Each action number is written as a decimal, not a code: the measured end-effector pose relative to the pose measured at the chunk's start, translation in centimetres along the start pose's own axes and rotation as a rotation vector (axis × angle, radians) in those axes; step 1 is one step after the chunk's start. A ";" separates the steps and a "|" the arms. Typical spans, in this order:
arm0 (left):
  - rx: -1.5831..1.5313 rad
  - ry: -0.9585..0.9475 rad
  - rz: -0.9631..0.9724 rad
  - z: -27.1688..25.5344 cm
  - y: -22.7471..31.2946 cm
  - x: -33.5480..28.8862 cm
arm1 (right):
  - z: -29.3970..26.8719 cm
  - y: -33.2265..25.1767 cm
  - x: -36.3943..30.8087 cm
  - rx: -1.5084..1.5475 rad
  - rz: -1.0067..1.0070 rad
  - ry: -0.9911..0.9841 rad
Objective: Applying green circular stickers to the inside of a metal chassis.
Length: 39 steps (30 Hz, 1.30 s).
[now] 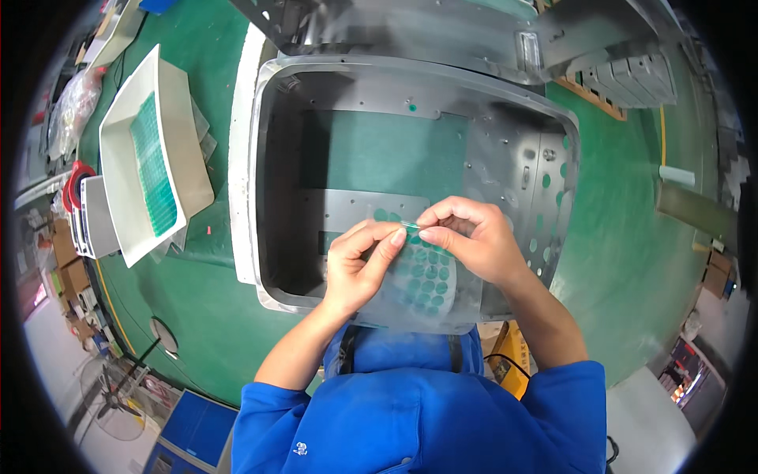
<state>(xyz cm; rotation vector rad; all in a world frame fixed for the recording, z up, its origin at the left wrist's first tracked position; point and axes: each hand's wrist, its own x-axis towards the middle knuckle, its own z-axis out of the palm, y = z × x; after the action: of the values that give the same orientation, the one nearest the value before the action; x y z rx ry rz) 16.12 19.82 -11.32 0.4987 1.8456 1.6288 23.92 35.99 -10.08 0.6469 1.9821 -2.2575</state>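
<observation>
A translucent sheet of round green stickers (pixel 427 286) hangs in front of me, over the near side of a grey metal cabinet (pixel 259 189) that lies with its opening up. At the sheet's upper part, my left hand (pixel 359 261) pinches thumb and forefinger together. My right hand (pixel 475 241) pinches close beside it, the fingertips of both hands almost touching. A small greenish edge shows between them; whether it is a single sticker or part of the sheet is hard to tell. One green dot (pixel 412 107) sits on the cabinet's far inner wall.
Left of the cabinet, a cream plastic bin (pixel 117 150) holds a green gridded sheet. A metal door panel (pixel 442 35) stands at the far side. Grey box-shaped parts (pixel 632 81) rest on a wooden pallet at far right. A fan (pixel 118 395) stands at lower left.
</observation>
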 end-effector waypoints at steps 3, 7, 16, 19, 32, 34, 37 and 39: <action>0.115 -0.016 0.089 0.2 0.1 0.0 | 0.6 0.1 -0.9 -0.061 -0.083 0.103; 0.193 -0.056 0.153 0.3 -0.4 0.0 | 1.3 0.7 -1.8 -0.035 -0.075 0.221; 0.187 -0.059 0.127 1.0 -1.6 0.1 | 2.7 2.2 -2.4 -0.273 -0.206 0.407; 0.196 -0.050 0.140 1.0 -1.7 0.3 | 2.9 2.3 -2.1 -0.088 -0.129 0.437; 0.222 -0.055 0.099 0.8 -1.9 1.0 | 3.3 3.1 -1.3 -0.370 -0.263 0.465; 0.211 -0.052 0.093 0.9 -1.9 1.1 | 3.5 3.1 -1.2 -0.272 -0.225 0.479; 0.204 -0.054 0.085 1.0 -2.1 1.2 | 2.9 3.4 -1.1 -0.100 -0.111 0.415; 0.200 -0.046 0.081 1.1 -2.2 1.3 | 2.9 3.5 -1.1 -0.240 -0.184 0.447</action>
<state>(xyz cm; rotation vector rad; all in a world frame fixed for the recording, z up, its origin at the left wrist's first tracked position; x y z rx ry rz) 16.12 21.12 -13.78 0.7000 1.9869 1.4777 25.25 32.34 -12.74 1.0530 2.5616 -2.0493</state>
